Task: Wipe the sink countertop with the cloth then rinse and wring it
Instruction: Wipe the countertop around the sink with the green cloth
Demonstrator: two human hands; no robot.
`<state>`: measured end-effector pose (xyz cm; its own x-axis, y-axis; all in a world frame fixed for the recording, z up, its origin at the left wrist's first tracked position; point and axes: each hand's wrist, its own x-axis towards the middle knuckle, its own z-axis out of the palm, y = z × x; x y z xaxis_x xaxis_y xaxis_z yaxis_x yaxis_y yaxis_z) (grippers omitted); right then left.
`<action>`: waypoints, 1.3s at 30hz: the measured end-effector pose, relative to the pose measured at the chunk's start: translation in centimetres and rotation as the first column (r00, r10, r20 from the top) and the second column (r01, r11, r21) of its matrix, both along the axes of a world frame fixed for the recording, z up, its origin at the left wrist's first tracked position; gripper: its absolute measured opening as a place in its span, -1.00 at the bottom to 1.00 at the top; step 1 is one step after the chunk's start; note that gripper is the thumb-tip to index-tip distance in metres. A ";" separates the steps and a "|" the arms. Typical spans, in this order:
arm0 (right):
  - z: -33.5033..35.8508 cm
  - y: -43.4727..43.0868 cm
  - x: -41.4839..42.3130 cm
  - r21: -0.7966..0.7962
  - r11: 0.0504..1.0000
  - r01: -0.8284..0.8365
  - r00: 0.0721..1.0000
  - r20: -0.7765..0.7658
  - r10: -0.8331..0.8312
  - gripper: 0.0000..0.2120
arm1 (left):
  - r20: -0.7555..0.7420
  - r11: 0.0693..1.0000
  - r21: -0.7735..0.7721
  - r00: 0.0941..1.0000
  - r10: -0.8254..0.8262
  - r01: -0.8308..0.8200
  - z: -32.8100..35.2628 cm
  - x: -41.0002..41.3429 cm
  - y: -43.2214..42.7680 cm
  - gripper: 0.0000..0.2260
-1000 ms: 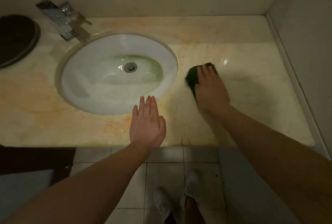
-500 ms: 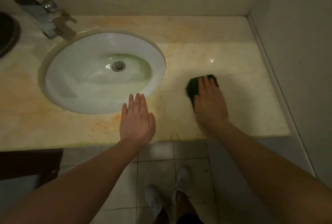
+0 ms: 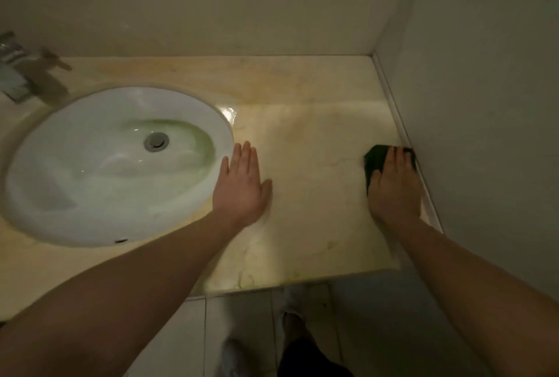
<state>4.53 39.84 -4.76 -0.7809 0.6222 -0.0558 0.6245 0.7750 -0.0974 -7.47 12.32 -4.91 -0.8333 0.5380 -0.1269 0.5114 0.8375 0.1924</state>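
Observation:
A dark green cloth (image 3: 372, 158) lies flat on the beige marble countertop (image 3: 308, 134), right against the side wall. My right hand (image 3: 394, 184) presses on it with straight fingers and covers most of it. My left hand (image 3: 240, 187) rests flat on the counter beside the right rim of the white oval sink (image 3: 75, 171), fingers straight and together, holding nothing. The sink bowl has a metal drain (image 3: 156, 141) and a greenish stain around it.
A chrome faucet (image 3: 13, 74) stands at the far left behind the sink. A pale wall (image 3: 484, 104) bounds the counter on the right, a backsplash at the rear. Below the front edge are floor tiles (image 3: 239, 322) and my feet.
My right hand has slid the cloth rightward across the counter to the side wall. My left hand stays flat by the sink rim. The view has shifted right, moving the faucet toward the left edge.

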 end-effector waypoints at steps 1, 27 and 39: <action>0.1 1.0 -1.5 -0.004 1.000 -0.023 1.000 0.008 0.023 -0.44 | -0.003 1.000 0.002 1.000 0.001 -0.001 -0.1 -0.1 0.2 -0.36; 0.5 2.9 -15.0 -0.023 0.954 -0.297 0.955 0.010 0.298 -0.41 | -0.021 0.998 0.023 0.998 0.066 -0.065 -0.5 0.0 0.8 -0.35; 0.7 -9.1 -28.6 -0.056 0.769 -0.637 0.771 -0.019 0.637 -0.41 | -0.016 0.997 0.037 0.997 0.070 -0.069 -0.8 -0.4 0.9 -0.35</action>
<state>-24.05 30.78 -4.08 -0.9969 -0.0221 -0.0756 -0.0104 0.9883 -0.1523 -7.88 13.19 -5.76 -0.8707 0.4829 -0.0934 0.4559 0.8637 0.2149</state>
